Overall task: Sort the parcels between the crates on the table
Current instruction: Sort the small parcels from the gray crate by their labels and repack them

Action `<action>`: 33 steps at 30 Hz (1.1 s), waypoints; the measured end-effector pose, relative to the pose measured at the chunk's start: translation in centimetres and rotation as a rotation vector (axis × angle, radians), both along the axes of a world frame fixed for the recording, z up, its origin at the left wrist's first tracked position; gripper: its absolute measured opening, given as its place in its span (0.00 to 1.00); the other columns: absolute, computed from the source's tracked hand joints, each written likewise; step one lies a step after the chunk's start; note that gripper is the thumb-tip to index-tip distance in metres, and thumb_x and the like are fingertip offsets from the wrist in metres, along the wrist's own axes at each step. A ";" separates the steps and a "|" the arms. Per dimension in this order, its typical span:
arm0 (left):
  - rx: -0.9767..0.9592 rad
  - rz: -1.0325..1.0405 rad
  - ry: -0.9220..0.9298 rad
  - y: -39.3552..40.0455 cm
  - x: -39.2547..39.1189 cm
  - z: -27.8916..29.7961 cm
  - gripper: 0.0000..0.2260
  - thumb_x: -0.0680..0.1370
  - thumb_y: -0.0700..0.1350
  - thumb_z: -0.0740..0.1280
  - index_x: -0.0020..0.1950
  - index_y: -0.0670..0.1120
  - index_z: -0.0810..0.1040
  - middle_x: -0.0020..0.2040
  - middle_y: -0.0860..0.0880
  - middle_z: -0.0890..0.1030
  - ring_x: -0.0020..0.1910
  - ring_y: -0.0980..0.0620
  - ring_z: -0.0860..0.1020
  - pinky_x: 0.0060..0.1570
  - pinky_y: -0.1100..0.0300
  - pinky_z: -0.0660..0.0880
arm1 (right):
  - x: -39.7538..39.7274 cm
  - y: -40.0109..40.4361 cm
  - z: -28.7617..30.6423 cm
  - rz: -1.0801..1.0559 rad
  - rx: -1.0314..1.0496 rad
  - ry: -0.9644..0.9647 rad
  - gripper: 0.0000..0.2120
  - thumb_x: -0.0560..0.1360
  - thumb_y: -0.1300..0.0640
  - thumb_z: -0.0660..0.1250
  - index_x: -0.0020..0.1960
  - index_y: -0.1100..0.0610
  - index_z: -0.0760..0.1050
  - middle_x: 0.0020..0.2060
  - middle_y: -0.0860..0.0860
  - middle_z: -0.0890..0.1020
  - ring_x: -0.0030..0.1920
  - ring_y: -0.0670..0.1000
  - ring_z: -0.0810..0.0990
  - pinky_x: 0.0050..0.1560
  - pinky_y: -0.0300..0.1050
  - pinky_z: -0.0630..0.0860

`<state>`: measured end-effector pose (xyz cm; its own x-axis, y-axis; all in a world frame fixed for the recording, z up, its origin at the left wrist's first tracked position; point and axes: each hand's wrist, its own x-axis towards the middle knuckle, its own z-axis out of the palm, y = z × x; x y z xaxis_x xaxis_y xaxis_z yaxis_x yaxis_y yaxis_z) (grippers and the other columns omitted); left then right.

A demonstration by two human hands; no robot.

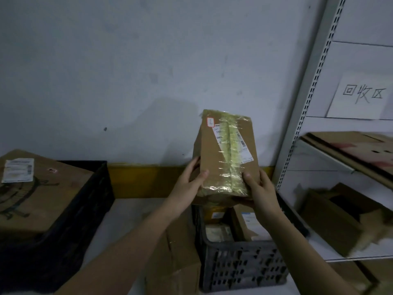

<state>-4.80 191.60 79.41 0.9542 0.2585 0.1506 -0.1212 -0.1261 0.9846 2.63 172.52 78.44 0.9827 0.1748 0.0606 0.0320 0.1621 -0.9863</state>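
I hold a brown cardboard parcel [225,152] upright above the dark crate on the right [242,267]. Clear tape runs down its front over a white shipping label, and a small red-edged sticker sits near its top left corner. My left hand [189,182] grips its lower left side and my right hand [258,188] grips its lower right corner. Several parcels [251,222] lie inside that crate. A second black crate [85,201] on the left holds a large brown box [36,194] with a white label.
A brown carton [176,248] stands between the crates, against the right one. A white metal shelf unit [314,99] at the right carries flattened cardboard [353,152], an open box [338,218] and a handwritten paper sign [361,96]. A grey wall rises behind the table.
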 end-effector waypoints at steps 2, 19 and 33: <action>0.040 -0.002 0.032 -1.5 1.3 -0.1 0.24 0.82 0.55 0.60 0.78 0.56 0.62 0.65 0.60 0.72 0.53 0.70 0.72 0.47 0.71 0.71 | 1.4 -2.1 0.1 -0.014 -0.028 0.038 0.21 0.79 0.52 0.67 0.71 0.49 0.68 0.59 0.52 0.79 0.55 0.60 0.82 0.44 0.64 0.83; 0.453 0.262 0.364 -5.5 5.1 -6.4 0.19 0.85 0.48 0.54 0.76 0.57 0.65 0.75 0.44 0.63 0.61 0.50 0.72 0.49 0.61 0.77 | 6.3 -4.3 -2.4 0.425 -0.835 0.042 0.28 0.84 0.46 0.52 0.79 0.57 0.48 0.68 0.59 0.71 0.60 0.61 0.76 0.55 0.60 0.79; 0.660 0.285 0.465 -4.3 3.7 -3.5 0.24 0.83 0.59 0.55 0.79 0.59 0.56 0.79 0.46 0.56 0.74 0.40 0.63 0.68 0.44 0.69 | 8.5 -3.7 -1.3 0.331 -1.043 -0.294 0.37 0.77 0.34 0.54 0.74 0.61 0.61 0.66 0.62 0.74 0.61 0.63 0.76 0.49 0.51 0.77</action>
<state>-1.07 187.28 75.88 0.8681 0.4951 -0.0358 0.4002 -0.6554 0.6406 11.13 168.83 77.13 0.8506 0.5239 -0.0462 0.3930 -0.6916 -0.6060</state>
